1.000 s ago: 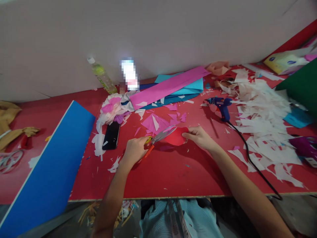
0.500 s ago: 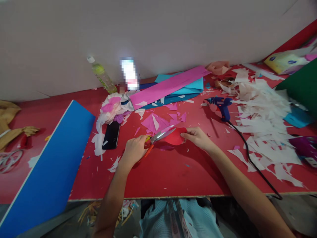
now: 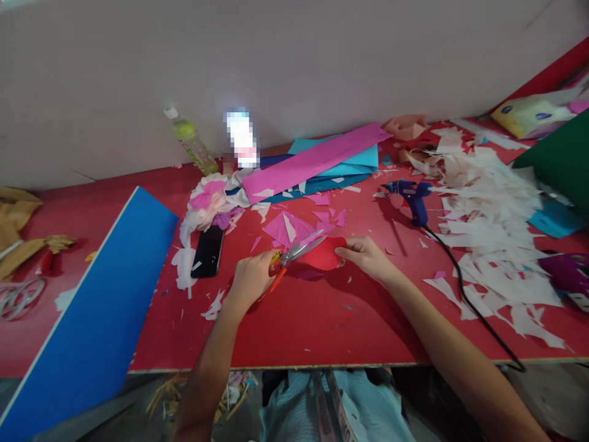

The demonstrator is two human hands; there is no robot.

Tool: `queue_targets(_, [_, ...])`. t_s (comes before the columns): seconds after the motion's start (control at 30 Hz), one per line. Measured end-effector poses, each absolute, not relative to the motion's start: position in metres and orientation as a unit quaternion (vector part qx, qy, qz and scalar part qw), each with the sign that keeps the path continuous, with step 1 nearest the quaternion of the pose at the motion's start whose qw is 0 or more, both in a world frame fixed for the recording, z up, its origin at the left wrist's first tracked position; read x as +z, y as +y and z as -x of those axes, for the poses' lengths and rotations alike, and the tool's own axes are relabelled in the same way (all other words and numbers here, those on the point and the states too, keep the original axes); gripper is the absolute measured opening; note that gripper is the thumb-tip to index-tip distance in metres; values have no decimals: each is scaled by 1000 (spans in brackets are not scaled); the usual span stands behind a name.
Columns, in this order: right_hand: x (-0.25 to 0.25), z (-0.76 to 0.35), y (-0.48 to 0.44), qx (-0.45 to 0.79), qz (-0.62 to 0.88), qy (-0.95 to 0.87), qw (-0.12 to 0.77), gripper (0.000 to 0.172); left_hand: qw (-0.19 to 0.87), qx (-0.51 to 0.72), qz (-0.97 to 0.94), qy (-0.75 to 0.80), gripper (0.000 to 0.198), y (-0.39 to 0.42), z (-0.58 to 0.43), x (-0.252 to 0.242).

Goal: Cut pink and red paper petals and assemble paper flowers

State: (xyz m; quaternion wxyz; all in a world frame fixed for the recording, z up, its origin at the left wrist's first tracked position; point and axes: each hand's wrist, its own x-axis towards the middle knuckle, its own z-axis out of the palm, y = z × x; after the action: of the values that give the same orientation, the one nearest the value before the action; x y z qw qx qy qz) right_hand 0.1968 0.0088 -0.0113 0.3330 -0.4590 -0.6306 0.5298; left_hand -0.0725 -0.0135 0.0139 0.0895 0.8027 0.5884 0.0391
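Observation:
My left hand (image 3: 251, 281) is closed around the handles of scissors (image 3: 301, 248), one handle yellow and the other orange. Their steel blades point to the right and lie along the upper edge of a piece of red paper (image 3: 326, 256). Between thumb and fingers, my right hand (image 3: 363, 253) pinches the right end of that paper. Pink paper scraps (image 3: 288, 228) lie on the red table (image 3: 322, 331) just beyond the blades.
A blue glue gun (image 3: 414, 199) with a black cord lies to the right, beside heaped white paper strips (image 3: 488, 209). Leftward are a black phone (image 3: 208, 253), paper flowers (image 3: 207, 199) and a blue board (image 3: 101, 294). Behind stand a bottle (image 3: 196, 144) and folded pink paper (image 3: 317, 161).
The scissor blades look slightly closer together than before. Both hands stay in nearly the same place, still holding the scissors and the red paper.

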Motion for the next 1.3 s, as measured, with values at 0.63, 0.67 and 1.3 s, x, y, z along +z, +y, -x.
queue_targets(0.63, [-11,-196,8,517,471,-633,332,26,96,35,-802,589,23,-15,72,19])
queue_targets(0.67, [-10,-196,8,514,474,-634,330,26,96,38,-803,587,25,-15,72,19])
queue_targets(1.3, [-7,-192,4,512,474,-639,324,26,73,59,-817,568,27,-16,70,11])
